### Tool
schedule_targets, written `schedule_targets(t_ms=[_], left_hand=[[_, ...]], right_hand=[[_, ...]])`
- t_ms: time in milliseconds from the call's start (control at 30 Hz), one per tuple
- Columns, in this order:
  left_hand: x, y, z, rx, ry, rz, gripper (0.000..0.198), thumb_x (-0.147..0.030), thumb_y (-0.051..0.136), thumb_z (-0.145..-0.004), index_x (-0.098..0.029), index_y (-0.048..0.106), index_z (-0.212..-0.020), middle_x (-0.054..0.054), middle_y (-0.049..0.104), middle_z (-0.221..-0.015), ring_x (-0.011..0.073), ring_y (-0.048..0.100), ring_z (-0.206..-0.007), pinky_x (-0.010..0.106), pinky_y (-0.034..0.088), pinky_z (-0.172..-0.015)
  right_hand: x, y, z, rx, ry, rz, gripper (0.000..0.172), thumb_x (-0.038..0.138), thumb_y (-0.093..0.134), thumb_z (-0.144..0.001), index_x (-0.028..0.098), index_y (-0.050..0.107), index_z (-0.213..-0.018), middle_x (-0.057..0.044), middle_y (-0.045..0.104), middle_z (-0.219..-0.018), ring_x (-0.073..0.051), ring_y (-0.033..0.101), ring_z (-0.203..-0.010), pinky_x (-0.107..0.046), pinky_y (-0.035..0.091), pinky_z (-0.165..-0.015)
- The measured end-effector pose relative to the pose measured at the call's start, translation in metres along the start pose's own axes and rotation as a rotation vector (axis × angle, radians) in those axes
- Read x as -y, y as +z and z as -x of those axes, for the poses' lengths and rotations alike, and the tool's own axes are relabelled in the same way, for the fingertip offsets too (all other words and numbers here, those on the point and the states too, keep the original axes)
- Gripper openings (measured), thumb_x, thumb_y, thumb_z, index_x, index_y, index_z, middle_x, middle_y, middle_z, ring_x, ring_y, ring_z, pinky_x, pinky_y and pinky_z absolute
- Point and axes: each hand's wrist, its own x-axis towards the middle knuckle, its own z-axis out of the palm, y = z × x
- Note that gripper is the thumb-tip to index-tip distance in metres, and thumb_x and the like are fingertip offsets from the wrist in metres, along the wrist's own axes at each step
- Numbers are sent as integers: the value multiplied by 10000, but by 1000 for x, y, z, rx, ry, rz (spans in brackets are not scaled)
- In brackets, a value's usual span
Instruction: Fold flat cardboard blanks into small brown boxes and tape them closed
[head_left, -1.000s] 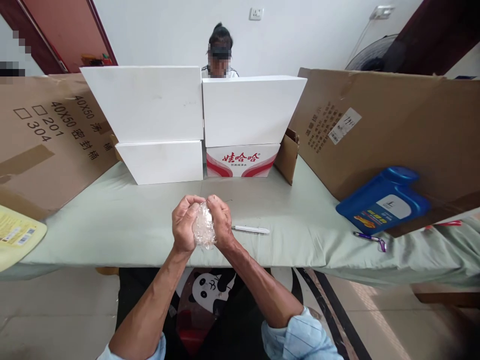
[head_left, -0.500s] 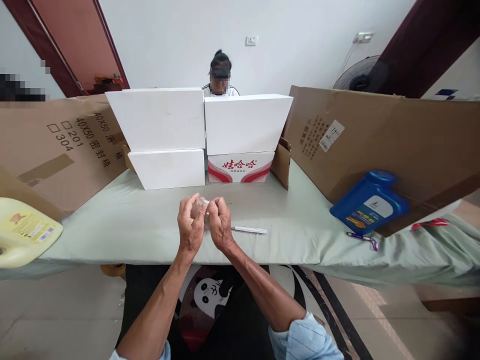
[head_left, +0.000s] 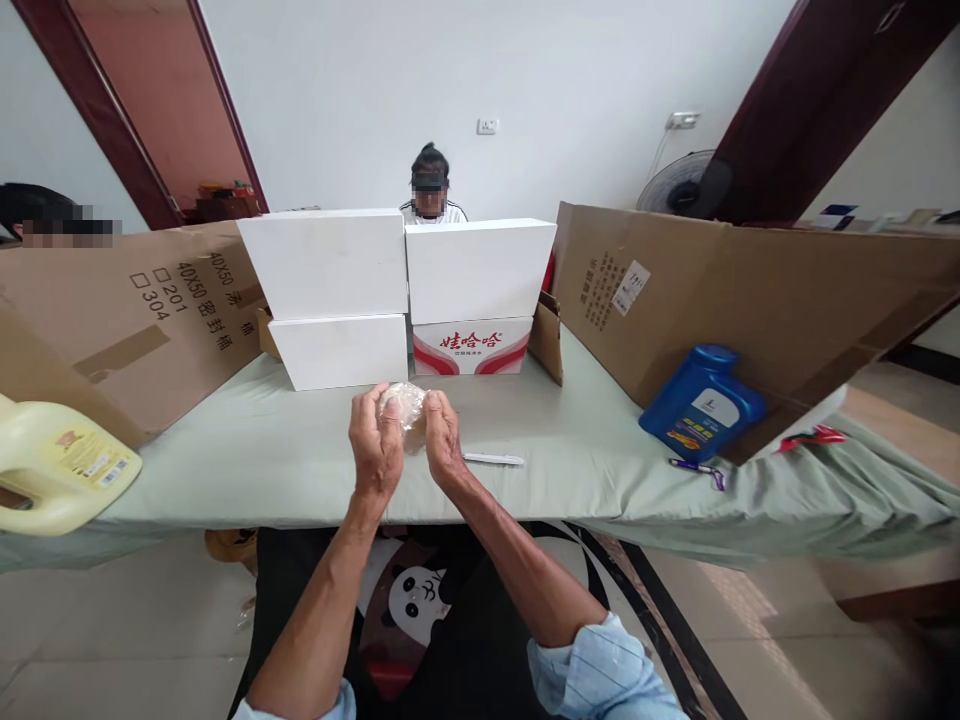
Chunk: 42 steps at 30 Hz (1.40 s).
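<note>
A crumpled ball of clear plastic film (head_left: 406, 402) is cupped between my two hands, just above the green cloth. My left hand (head_left: 377, 440) curls round its left side, the thumb pressing against it. From the right, my right hand (head_left: 441, 435) holds the other side with the thumb up and the fingers mostly hidden behind. What the film contains, if anything, I cannot make out. A slim white pen-like thing (head_left: 493, 459) lies on the cloth just right of my right hand.
White boxes (head_left: 322, 268) stand stacked ahead, one with red print (head_left: 469, 347). Large cardboard sheets (head_left: 750, 300) flank the cloth-covered table (head_left: 247, 450). At left is a yellow jug (head_left: 75, 470); at right a blue bottle (head_left: 701, 405) and a purple pen-like thing (head_left: 697, 471). A person (head_left: 431, 195) sits behind the boxes.
My hands have moved slightly apart, so more of the clear plastic film shows between them. The camera view has shifted a little, and the pen-like thing stays on the cloth.
</note>
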Motion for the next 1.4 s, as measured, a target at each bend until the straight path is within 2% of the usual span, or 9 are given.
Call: schedule_targets(t_ms=[133,267,400,500,633,767,900,1067,1400], left_hand=[[-3,-14,-12,201,156,-18,345,-466,535,-1076,-204,741,-1162,104,751,-1103,264,719,-1067,395,584,-984],[-14,-18,-20,345,105,130,373,-474,513,-1091,-197,763,-1082,86,775,-1028,241,722,-975,366,578,-914],[-19,-22,-16,345,-83,277,489,-588,487,-1097,-180,756,-1091,77,760,-963,201,673,-815,322,562,-757],[-18,-26,-2,168,-138,278,522,-622,498,-1093,-197,668,-1343,109,733,-1200,195,675,-895,314,567,-765],[-16,-26,22,62,-106,114,578,-576,606,-1057,-205,566,-1497,160,657,-1409,263,676,-1183,394,581,-981],[-15,-21,26,67,-5,42,455,-541,530,-1087,-181,670,-1326,147,745,-1214,282,710,-1137,415,574,-1003],[-17,-23,18,155,39,90,435,-551,495,-1095,-189,735,-1104,102,775,-1015,247,717,-946,370,574,-897],[-17,-24,28,266,-264,349,522,-661,529,-1054,-187,716,-937,19,671,-755,168,570,-663,277,484,-629],[-26,-36,8,461,-274,325,394,-599,603,-1028,-209,656,-1048,-12,627,-751,146,541,-604,256,458,-560]], right_hand=[[18,-14,-1,89,-154,171,375,611,493,-1044,251,564,-966,-8,600,-906,-186,533,-838,-311,434,-766],[25,-14,5,150,-203,207,439,578,433,-1076,252,454,-782,33,495,-731,-158,448,-702,-311,375,-691],[18,-5,13,23,-202,132,446,571,423,-1077,263,377,-758,45,439,-693,-149,398,-674,-301,343,-641],[15,0,14,-77,-177,113,435,572,422,-1074,267,366,-768,46,441,-717,-147,394,-682,-299,357,-647],[10,6,16,-170,-135,76,436,593,364,-1080,278,348,-779,45,433,-723,-155,399,-683,-303,383,-650],[12,0,23,-95,-133,149,403,581,389,-1075,265,459,-834,29,511,-765,-166,459,-716,-308,411,-679],[22,-10,28,14,-195,187,362,568,476,-1054,240,582,-944,3,611,-859,-172,539,-787,-307,432,-736],[14,-10,38,88,-72,54,486,633,468,-1040,264,401,-731,50,409,-678,-142,373,-635,-295,362,-615],[17,-21,40,134,-148,31,369,538,438,-1080,256,505,-853,44,441,-741,-151,404,-670,-293,374,-645]])
